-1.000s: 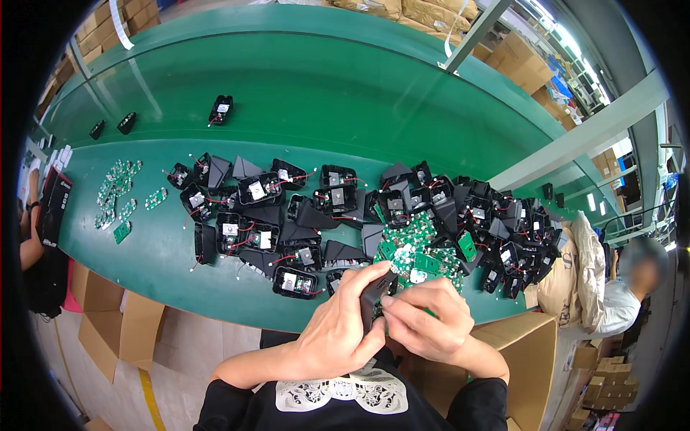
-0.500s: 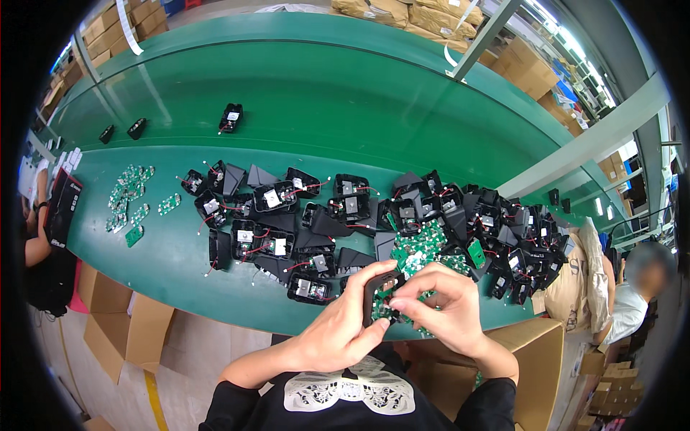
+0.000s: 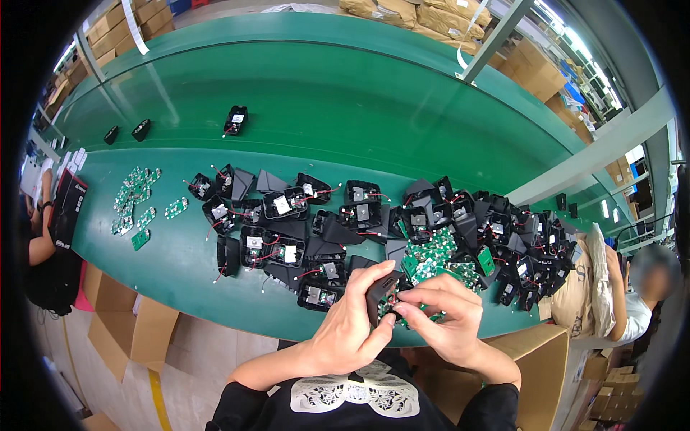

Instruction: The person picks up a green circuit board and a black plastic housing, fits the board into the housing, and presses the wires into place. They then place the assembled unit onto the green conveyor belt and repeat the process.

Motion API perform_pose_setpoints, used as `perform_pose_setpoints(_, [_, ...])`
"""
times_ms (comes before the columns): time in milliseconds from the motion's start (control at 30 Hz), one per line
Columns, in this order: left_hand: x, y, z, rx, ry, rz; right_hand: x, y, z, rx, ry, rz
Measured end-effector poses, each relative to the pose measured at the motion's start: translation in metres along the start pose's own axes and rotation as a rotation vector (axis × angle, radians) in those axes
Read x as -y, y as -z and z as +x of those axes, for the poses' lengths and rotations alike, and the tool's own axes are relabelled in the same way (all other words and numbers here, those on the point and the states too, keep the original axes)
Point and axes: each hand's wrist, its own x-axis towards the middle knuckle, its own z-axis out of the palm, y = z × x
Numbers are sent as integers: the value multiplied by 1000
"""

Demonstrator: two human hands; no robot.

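Smooth, long green desk (image 3: 183, 248) below | left hand (image 3: 350, 327) clamped round a small, open black plastic case (image 3: 375, 293), over the desk's near side | right hand (image 3: 451, 316) in close at its opening, grip? Can't tell | best brace the case, fingertips light

At the left of the frame, a long black box (image 3: 70, 205) bore white print, with a larger line of characters near its lower end. At the right, a tan sack (image 3: 573, 298) carried dark lettering, partly lost in its folds. Around the middle of the frame, white patches (image 3: 283, 205) like labels showed inside open black cases (image 3: 269, 247), but no characters could be made out on them. Marks on the wrapped brown bundles (image 3: 449, 23) at the top were too small to read.
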Motion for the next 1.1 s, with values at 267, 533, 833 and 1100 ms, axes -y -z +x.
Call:
perform_pose_setpoints(267, [0,-1,8,-68,-81,111,-5,-6,4,-74,283,-152])
perform_pose_setpoints(533, [27,55,66,8,426,24,1,20,29,-63,108,-227])
perform_pose_setpoints(833, [246,229,185,-98,372,1137,-36,35,0,-151,-62,-339])
perform_pose_setpoints(1100, [181,280,204,57,-70,1286,-77,52,30,-178,-190,-451])
